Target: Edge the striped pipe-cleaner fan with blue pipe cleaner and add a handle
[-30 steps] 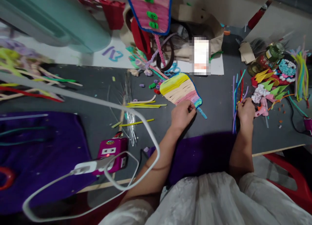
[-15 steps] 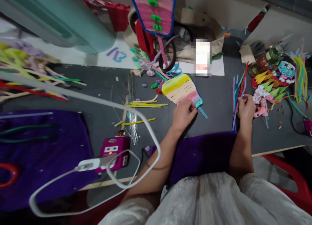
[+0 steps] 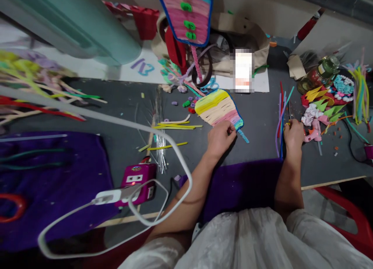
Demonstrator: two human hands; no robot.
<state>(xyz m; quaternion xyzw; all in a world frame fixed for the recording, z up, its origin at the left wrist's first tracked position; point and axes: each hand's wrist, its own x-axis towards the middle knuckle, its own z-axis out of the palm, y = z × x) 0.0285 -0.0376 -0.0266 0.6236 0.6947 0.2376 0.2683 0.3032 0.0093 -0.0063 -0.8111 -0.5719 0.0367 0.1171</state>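
Note:
My left hand (image 3: pixel 220 138) is closed, with thumb and finger pinching the lower end of a striped pipe-cleaner panel (image 3: pixel 217 105). The panel is yellow, cream, pink and blue with a dark blue edge, and a twisted light-blue stem (image 3: pixel 243 136) sticks out below. To the right, my right hand (image 3: pixel 294 135) is closed around a small tool (image 3: pixel 289 123) with yellow on its handle and a thin metal tip; most of it is hidden by the fingers. Loose purple, red, blue and teal pipe cleaners (image 3: pixel 280 119) lie just left of that hand.
A pink glue gun (image 3: pixel 314 132), paper-like flowers (image 3: pixel 311 114) and a glass jar (image 3: pixel 320 72) are at right. A lit phone (image 3: pixel 243 68) stands behind the panel. At left are silver strands (image 3: pixel 160 148), a magenta power strip (image 3: pixel 140 175) and a looping white cable (image 3: pixel 186 168).
My right hand has let go of the pipe cleaners, which now lie shifted to its left, and has closed on the yellow-handled tool. My left hand keeps its pinch on the panel.

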